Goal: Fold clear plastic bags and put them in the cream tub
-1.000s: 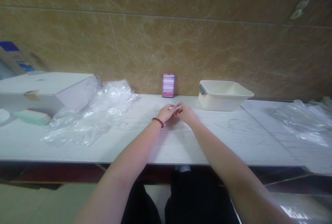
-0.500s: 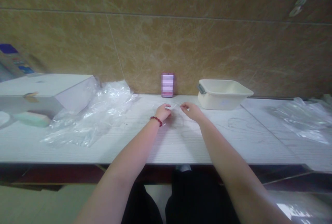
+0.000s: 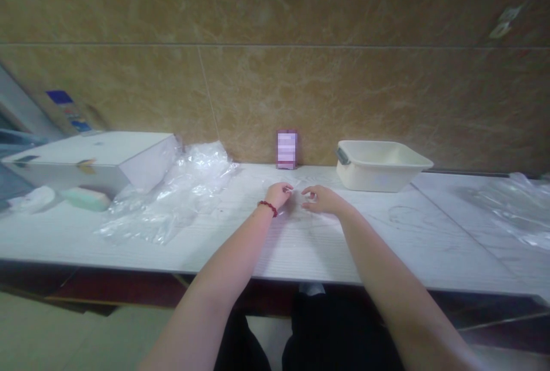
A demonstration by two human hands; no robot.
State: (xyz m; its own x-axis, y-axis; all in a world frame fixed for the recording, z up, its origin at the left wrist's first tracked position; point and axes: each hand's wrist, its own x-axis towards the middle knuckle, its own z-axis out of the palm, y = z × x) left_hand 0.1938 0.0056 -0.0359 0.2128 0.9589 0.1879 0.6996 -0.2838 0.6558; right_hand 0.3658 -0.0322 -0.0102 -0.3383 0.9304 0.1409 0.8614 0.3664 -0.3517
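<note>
Over the middle of the white table (image 3: 309, 245), my left hand (image 3: 279, 193) has its fingers pinched together on something thin, clear and whitish, too faint to make out fully. A red beaded bracelet (image 3: 268, 206) circles the left wrist. Just to the right, my right hand (image 3: 322, 199) has its thumb and fingers apart, close to the clear thing but with nothing visible in its grip. Behind both hands a phone-like object (image 3: 287, 149) with a blurred screen leans upright on the wall.
A cream plastic bin (image 3: 369, 176) stands at the back right. Clear plastic bags (image 3: 172, 193) lie beside a white box (image 3: 107, 153) on the left, near a pale green block (image 3: 87, 198). More clear plastic (image 3: 522, 205) lies at the far right.
The view has shifted slightly up and left. My left fingers have closed together, while my right thumb and fingers have spread from a pinch.
</note>
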